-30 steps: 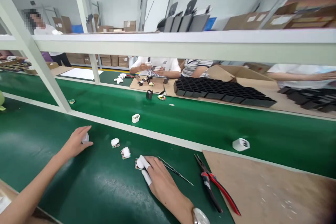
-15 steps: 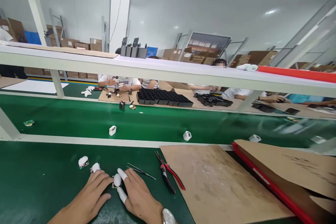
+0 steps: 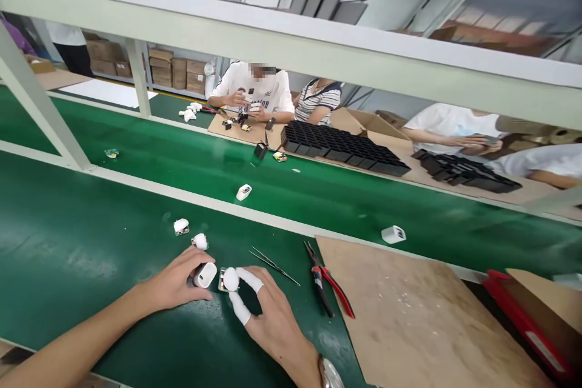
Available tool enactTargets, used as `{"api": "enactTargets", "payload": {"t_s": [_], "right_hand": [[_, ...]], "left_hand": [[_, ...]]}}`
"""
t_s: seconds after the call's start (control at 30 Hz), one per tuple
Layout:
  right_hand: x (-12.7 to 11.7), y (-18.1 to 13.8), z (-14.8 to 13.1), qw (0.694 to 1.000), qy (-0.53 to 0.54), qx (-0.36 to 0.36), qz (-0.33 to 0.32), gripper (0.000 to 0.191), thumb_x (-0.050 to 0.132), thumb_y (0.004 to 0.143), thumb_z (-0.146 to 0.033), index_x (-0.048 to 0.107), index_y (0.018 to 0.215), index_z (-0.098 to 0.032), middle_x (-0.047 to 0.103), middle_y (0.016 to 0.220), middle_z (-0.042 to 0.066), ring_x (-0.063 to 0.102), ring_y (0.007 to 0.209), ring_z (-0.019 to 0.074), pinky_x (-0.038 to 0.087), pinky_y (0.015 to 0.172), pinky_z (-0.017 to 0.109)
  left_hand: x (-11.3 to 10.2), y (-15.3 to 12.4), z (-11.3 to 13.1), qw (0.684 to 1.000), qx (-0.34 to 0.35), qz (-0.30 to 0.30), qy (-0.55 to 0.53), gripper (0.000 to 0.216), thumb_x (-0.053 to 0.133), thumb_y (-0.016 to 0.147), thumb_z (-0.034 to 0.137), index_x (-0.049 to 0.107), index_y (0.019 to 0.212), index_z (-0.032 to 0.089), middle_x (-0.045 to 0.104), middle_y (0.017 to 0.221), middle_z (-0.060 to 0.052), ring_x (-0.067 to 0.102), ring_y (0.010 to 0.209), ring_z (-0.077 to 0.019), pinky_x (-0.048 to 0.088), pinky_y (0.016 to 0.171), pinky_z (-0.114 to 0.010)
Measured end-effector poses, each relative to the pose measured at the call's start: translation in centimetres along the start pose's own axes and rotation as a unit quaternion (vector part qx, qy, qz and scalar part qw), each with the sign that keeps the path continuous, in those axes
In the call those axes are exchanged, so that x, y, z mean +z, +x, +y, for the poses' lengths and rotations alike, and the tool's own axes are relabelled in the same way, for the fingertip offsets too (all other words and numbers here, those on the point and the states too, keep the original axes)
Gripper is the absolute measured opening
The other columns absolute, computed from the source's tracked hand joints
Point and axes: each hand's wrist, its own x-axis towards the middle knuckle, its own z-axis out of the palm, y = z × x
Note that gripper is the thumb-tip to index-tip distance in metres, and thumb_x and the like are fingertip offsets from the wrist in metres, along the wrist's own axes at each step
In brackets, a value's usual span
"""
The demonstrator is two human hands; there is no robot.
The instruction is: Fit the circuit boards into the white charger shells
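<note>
My left hand (image 3: 184,282) is closed around a white plastic casing (image 3: 207,276), whose open end with a dark slot faces right. Just to its right, my right hand (image 3: 268,309) pinches a small circuit board with a white rounded cap (image 3: 231,279) between thumb and finger, both in white finger cots. The board and the casing are close but apart. Beyond my left hand lie two similar capped circuit boards, a nearer one (image 3: 199,241) and a farther one (image 3: 180,227). Metal tweezers (image 3: 275,265) and red-black long-nose pliers (image 3: 328,282) rest right of my right hand.
A cardboard sheet (image 3: 409,309) covers the bench at right, beside a red-edged box (image 3: 527,321). Behind a pale rail, the green belt (image 3: 318,206) carries white casings (image 3: 244,192). A shelf beam (image 3: 273,30) crosses above. Co-workers sit opposite, near black trays (image 3: 341,148).
My left hand has come away from the capped board and now holds a white casing. My right hand still has the board. The view has turned left and down.
</note>
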Motion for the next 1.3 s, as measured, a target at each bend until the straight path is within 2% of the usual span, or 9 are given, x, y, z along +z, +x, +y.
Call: {"api": "enactTargets", "payload": {"t_s": [0.2,0.3,0.4,0.47,0.53,0.63,0.77,1.0,1.3], "right_hand": [[-0.1,0.7,-1.4,0.999,-0.029,-0.044,-0.011,0.048,0.06,0.098,-0.011,0.048,0.143,-0.023,0.069,0.122,0.013,0.065,0.114,0.0293,0.061,0.093,0.049],[-0.6,1.0,-1.1,0.998,-0.041,-0.039,-0.011,0.048,0.06,0.098,-0.011,0.049,0.143,-0.023,0.068,0.124,0.014,0.066,0.114,0.0293,0.061,0.094,0.05],[-1.2,1.1,-0.8,0.998,-0.053,-0.038,-0.006,0.05,0.06,0.097,-0.011,0.049,0.144,-0.024,0.068,0.124,0.014,0.066,0.113,0.0294,0.06,0.094,0.05],[-1.5,1.1,-0.8,0.997,-0.063,-0.044,-0.004,0.052,0.06,0.097,-0.011,0.048,0.145,-0.024,0.069,0.124,0.014,0.066,0.112,0.0296,0.06,0.094,0.05],[-1.7,1.0,-1.0,0.996,-0.071,-0.054,-0.007,0.052,0.06,0.097,-0.011,0.048,0.146,-0.024,0.068,0.125,0.014,0.066,0.113,0.0298,0.06,0.094,0.05],[-1.7,1.0,-1.5,0.995,-0.076,-0.061,-0.01,0.052,0.06,0.097,-0.011,0.047,0.147,-0.022,0.068,0.126,0.015,0.065,0.115,0.0298,0.06,0.095,0.05],[-1.1,1.2,-1.9,0.992,-0.09,-0.092,-0.007,0.045,0.058,0.096,-0.009,0.051,0.141,-0.014,0.068,0.125,0.017,0.064,0.115,0.0307,0.061,0.094,0.049],[-0.8,1.7,-2.0,0.98,-0.143,-0.134,-0.03,0.035,0.054,0.096,-0.006,0.058,0.13,-0.008,0.067,0.123,0.019,0.061,0.112,0.0321,0.061,0.092,0.048],[-0.6,2.0,-1.9,0.977,-0.147,-0.14,-0.07,0.031,0.052,0.091,-0.003,0.062,0.12,-0.011,0.063,0.124,0.019,0.058,0.113,0.033,0.059,0.095,0.051]], "left_hand": [[0.0,-0.4,-0.1,0.998,0.052,0.016,0.012,0.053,0.069,0.096,0.024,0.052,0.147,0.026,0.063,0.135,-0.012,0.062,0.123,-0.0272,0.055,0.105,-0.043],[-0.6,-0.4,0.1,0.997,0.069,0.005,0.014,0.048,0.074,0.092,0.021,0.06,0.138,0.027,0.06,0.14,-0.011,0.057,0.132,-0.0289,0.05,0.113,-0.047],[-0.5,-0.2,0.3,0.996,0.086,0.001,0.023,0.034,0.085,0.084,0.027,0.071,0.115,0.025,0.062,0.13,-0.011,0.06,0.123,-0.0297,0.054,0.106,-0.044],[0.1,-0.2,0.4,0.996,0.082,0.016,0.022,0.022,0.079,0.09,0.024,0.071,0.111,0.024,0.062,0.126,-0.011,0.064,0.114,-0.0262,0.057,0.099,-0.04],[0.9,-0.5,0.4,0.997,0.066,0.032,0.02,0.03,0.067,0.097,0.018,0.066,0.126,0.026,0.062,0.129,-0.01,0.064,0.115,-0.0248,0.056,0.1,-0.039],[1.8,-1.0,0.4,0.998,0.025,0.051,0.005,0.06,0.063,0.098,0.018,0.04,0.152,0.03,0.06,0.139,-0.011,0.062,0.124,-0.0267,0.055,0.105,-0.043],[2.1,-1.6,0.3,0.999,0.011,0.043,-0.019,0.066,0.061,0.101,0.023,0.027,0.157,0.032,0.06,0.143,-0.01,0.065,0.125,-0.0262,0.057,0.103,-0.042],[2.4,-1.6,0.0,0.998,0.028,0.053,0.002,0.07,0.063,0.101,0.022,0.025,0.159,0.033,0.063,0.141,-0.009,0.061,0.131,-0.0274,0.052,0.111,-0.049],[2.3,-1.5,0.2,0.997,0.042,0.061,0.007,0.07,0.064,0.098,0.018,0.028,0.157,0.031,0.064,0.139,-0.009,0.061,0.13,-0.0269,0.052,0.112,-0.047]]}}
